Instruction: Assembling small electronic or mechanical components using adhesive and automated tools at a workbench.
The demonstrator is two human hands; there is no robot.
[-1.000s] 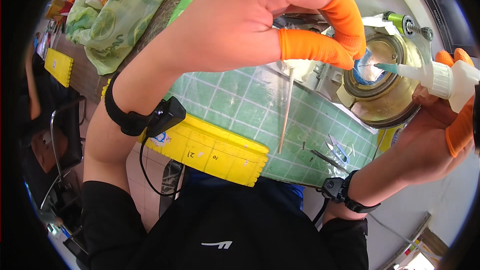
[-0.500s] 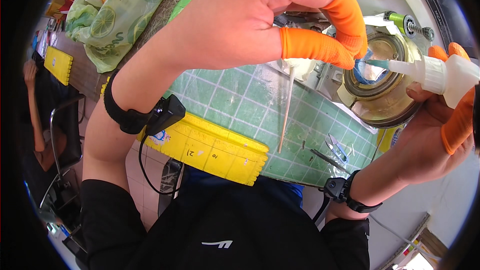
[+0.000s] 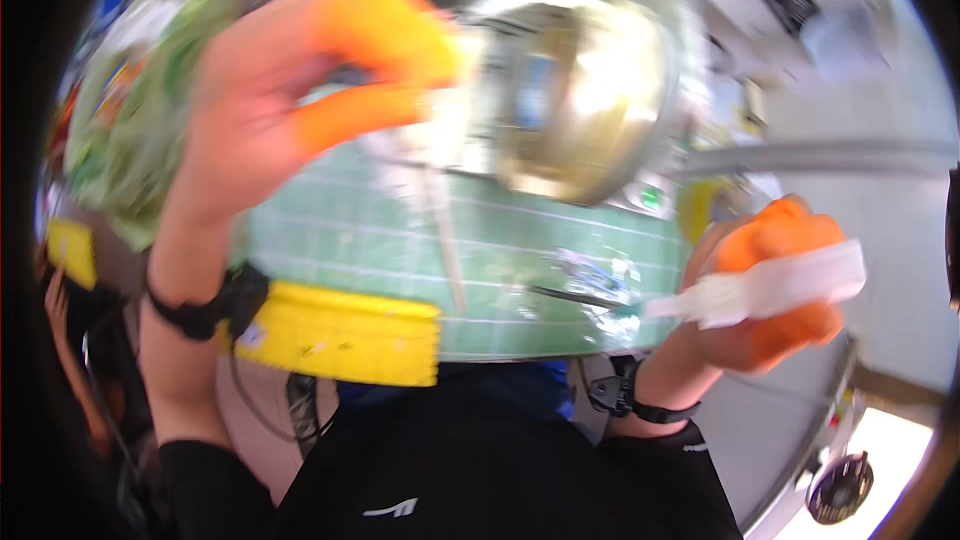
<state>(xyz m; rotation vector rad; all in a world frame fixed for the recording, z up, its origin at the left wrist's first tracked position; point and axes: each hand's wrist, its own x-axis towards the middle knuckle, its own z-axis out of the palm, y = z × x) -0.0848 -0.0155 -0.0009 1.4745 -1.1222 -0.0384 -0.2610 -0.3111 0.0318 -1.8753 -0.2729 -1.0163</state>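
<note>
Orange finger covers sit on the thumb and fingers of both my hands. My left hand [image 3: 310,90], smeared by motion, is pinched closed at the upper left; whatever lies between its fingertips cannot be made out. At the right, my right hand [image 3: 765,280] is closed round a white squeeze bottle [image 3: 800,285], whose thin teal tip points left over the mat's edge. Between the hands, farther back, stands a round brass-coloured machine part [image 3: 590,100] with a ring-shaped rim, blurred. A thin wooden stick [image 3: 446,250] lies on the green gridded mat [image 3: 340,225].
A yellow notched plastic spreader [image 3: 340,335] lies at the mat's near left edge. Dark tweezers [image 3: 575,296] and a clear plastic packet [image 3: 610,275] lie near the right hand. A green patterned bag [image 3: 140,130] is at the left, beyond which another person's arm [image 3: 65,340] shows.
My left hand has drawn back left from the round part. My right hand has pulled the bottle down and away from it, toward me. The whole view has swung right.
</note>
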